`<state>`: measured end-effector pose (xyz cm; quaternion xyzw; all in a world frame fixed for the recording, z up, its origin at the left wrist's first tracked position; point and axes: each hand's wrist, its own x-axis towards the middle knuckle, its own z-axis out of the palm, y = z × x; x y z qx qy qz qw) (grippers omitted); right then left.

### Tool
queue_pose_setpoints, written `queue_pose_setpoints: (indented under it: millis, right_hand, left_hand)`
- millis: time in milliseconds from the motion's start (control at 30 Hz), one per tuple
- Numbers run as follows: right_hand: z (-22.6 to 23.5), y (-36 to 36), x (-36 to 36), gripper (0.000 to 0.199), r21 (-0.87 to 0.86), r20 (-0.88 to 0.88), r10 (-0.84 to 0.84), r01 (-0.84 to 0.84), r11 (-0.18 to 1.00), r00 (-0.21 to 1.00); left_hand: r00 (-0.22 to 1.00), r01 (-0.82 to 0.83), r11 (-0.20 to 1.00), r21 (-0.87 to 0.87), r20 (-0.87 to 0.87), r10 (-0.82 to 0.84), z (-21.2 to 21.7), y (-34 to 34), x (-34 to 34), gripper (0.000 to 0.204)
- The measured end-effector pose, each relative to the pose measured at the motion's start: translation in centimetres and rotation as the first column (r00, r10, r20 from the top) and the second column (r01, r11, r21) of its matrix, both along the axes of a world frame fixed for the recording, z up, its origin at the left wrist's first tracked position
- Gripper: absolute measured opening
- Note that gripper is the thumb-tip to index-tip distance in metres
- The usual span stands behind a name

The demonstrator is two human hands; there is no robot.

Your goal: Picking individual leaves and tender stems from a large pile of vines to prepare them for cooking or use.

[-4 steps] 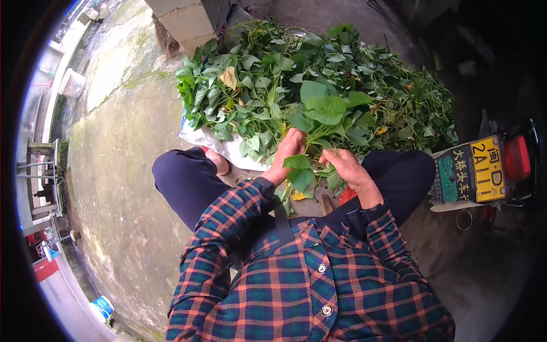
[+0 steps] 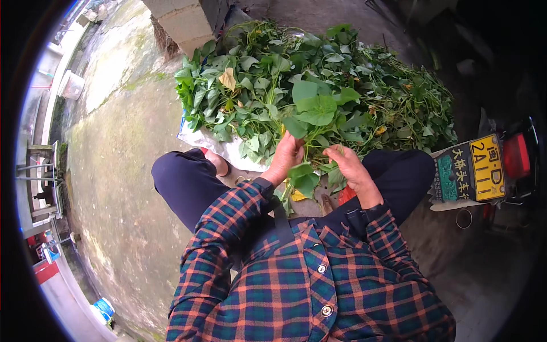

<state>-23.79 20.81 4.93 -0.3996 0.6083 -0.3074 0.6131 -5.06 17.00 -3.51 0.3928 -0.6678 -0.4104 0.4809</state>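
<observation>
A bunch of green leafy stems (image 2: 317, 109) with broad leaves stands up between my hands, in front of my lap. My left hand (image 2: 285, 158) is closed round the lower part of these stems. On the other side, the thumb and fingers of my right hand (image 2: 349, 169) pinch together at a thin stem of the bunch; the exact spot is partly hidden by leaves. Below my hands hang a few more leaves (image 2: 303, 180). Just beyond lies a large heap of leafy vines (image 2: 256, 85), with some yellowed leaves among the green.
A pale sheet (image 2: 212, 140) shows under the heap's near left edge. A concrete block pillar (image 2: 183, 23) rises behind it. To my right is a vehicle's rear with a yellow plate (image 2: 487, 168) and red light (image 2: 515, 157). Something red (image 2: 346, 195) lies by my right wrist.
The upright leaves have shifted slightly left, and the hanging leaves below have tilted. My right fingertips have moved up a little; my left hand stays almost in place.
</observation>
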Motion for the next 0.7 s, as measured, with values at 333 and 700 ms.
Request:
queue_pose_setpoints:
  millis: [333, 700]
  right_hand:
    - [0.3, -1.0, 1.0, 0.028, -0.239, 0.039, -0.03, 0.039, 0.97, 0.999]
    - [-1.4, -1.5, 2.5, 0.027, 0.373, 0.689, -0.176, -0.137, 0.918, 0.703]
  left_hand:
    - [0.985, -0.049, 0.997, -0.053, 0.16, 0.057, 0.2, 0.2, 0.3, 0.024]
    - [0.989, 0.081, 0.889, 0.45, -0.149, -0.015, -2.5, 0.7, 1.5, 0.02]
